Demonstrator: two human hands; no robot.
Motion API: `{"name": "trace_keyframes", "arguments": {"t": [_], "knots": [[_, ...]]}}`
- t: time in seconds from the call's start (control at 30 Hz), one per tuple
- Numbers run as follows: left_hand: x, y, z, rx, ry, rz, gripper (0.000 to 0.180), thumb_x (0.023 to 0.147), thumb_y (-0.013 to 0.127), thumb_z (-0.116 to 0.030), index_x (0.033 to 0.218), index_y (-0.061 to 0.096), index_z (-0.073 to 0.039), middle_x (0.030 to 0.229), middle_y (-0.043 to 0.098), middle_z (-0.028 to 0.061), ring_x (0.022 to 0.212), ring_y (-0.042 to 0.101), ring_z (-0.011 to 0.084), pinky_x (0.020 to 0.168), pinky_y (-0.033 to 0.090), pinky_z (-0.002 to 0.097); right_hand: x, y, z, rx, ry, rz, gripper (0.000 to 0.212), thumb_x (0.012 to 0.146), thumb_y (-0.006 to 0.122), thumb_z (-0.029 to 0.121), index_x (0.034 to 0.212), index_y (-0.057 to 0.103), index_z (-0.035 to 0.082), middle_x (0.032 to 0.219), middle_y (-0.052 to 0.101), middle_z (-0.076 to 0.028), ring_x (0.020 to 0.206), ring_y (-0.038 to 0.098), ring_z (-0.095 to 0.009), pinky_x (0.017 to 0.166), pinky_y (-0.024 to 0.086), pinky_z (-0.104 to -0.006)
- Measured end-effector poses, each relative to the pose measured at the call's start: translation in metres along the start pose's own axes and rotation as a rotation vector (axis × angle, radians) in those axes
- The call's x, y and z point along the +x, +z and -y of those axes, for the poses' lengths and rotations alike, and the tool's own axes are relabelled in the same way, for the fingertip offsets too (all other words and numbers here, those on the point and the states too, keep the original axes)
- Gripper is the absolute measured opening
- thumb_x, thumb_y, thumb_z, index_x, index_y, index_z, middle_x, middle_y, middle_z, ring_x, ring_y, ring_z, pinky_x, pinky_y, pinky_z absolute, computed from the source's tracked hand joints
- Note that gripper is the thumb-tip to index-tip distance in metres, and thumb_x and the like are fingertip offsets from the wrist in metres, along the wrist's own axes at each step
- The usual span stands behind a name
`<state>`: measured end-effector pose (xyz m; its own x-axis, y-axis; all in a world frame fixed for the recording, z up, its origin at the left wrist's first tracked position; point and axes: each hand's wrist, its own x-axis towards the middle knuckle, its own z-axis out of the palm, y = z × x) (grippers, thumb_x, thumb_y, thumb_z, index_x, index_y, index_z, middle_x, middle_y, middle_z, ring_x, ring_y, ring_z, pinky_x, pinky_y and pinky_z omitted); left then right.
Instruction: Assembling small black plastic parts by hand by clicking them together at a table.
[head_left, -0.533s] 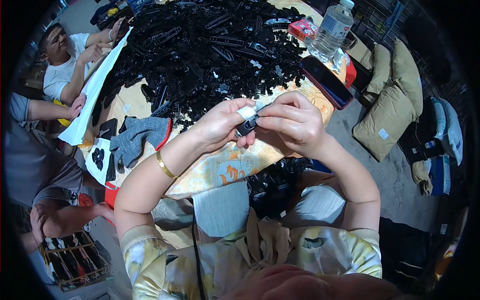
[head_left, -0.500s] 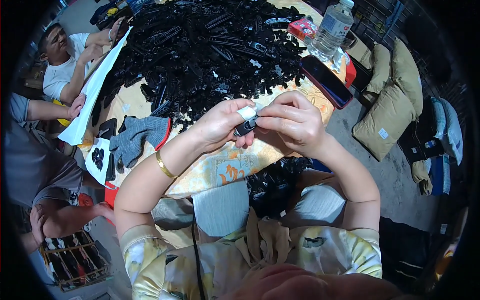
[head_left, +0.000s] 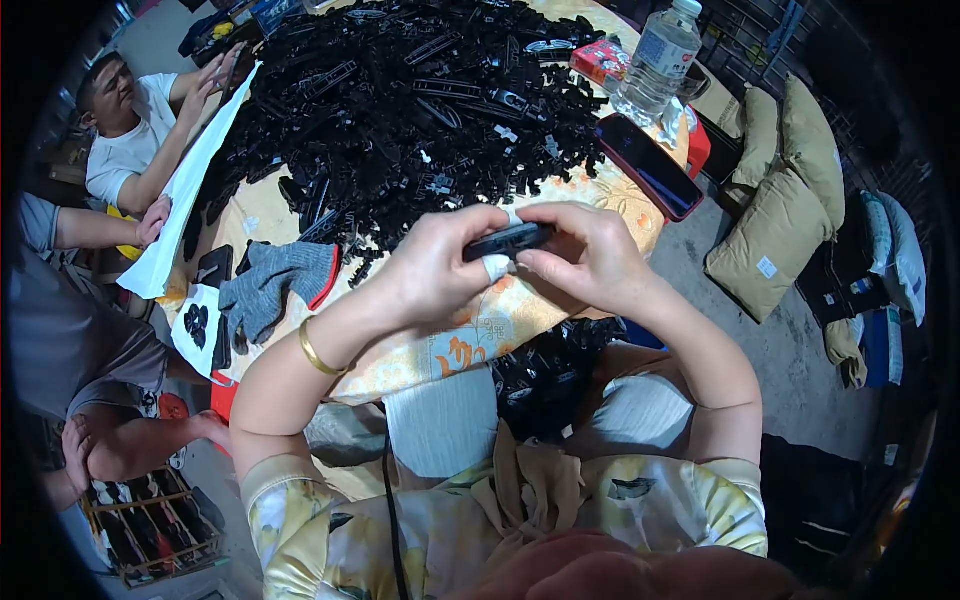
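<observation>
Small black plastic part [head_left: 508, 240] is held horiz. betw. both hands above table edge [head_left: 470, 340]. Left hand [head_left: 437, 265] is closed on its left end, thumb taped white; right hand [head_left: 590, 255] is pinched on its right end. Large heap of black parts [head_left: 420, 110] is noted behind, w/ phone [head_left: 650, 166] and water bottle [head_left: 657, 60] nearby.

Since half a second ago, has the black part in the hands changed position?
Yes. The black part, then a short piece pinched upright between both hands, now lies level across the fingers, a little further from the phone.
</observation>
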<state>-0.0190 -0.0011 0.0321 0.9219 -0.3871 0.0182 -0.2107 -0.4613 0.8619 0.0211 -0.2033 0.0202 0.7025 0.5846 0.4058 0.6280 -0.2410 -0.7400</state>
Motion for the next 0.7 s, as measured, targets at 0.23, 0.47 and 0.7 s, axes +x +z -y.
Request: {"name": "trace_keyframes", "arguments": {"t": [0.23, 0.47, 0.7], "knots": [[-0.005, 0.006, -0.009, 0.182, 0.086, -0.138, 0.030, 0.073, 0.063, -0.010, 0.102, 0.057, -0.002, 0.077, 0.062, 0.0187, 0.064, 0.063, 0.0273, 0.056, 0.047, 0.0338, -0.005, -0.005, 0.004, -0.150, -0.057, 0.024, 0.031, 0.072, 0.074, 0.010, 0.097, 0.064, -0.003, 0.082, 0.066, -0.011, 0.068, 0.063, -0.013, 0.059, 0.050, -0.0240], [-0.004, -0.067, -0.017, 0.592, 0.260, -0.248, 0.047, 0.067, 0.073, -0.014, 0.111, 0.057, -0.006, 0.108, 0.053, 0.0131, 0.098, 0.052, 0.0273, 0.086, 0.044, 0.0350, -0.002, -0.065, -0.005, 0.225, 0.220, 0.793, 0.029, 0.075, 0.075, 0.016, 0.097, 0.064, 0.000, 0.075, 0.064, -0.001, 0.066, 0.056, -0.005, 0.055, 0.045, -0.0217], [-0.009, -0.100, 0.008, 0.735, 0.029, -0.189, 0.037, 0.070, 0.066, 0.002, 0.106, 0.059, -0.003, 0.104, 0.059, 0.0125, 0.098, 0.056, 0.0294, 0.084, 0.046, 0.0357, 0.011, -0.048, -0.029, 0.020, 0.079, 0.321, 0.028, 0.077, 0.068, 0.024, 0.094, 0.065, 0.002, 0.073, 0.064, -0.008, 0.065, 0.061, -0.016, 0.061, 0.048, -0.0307]]}}
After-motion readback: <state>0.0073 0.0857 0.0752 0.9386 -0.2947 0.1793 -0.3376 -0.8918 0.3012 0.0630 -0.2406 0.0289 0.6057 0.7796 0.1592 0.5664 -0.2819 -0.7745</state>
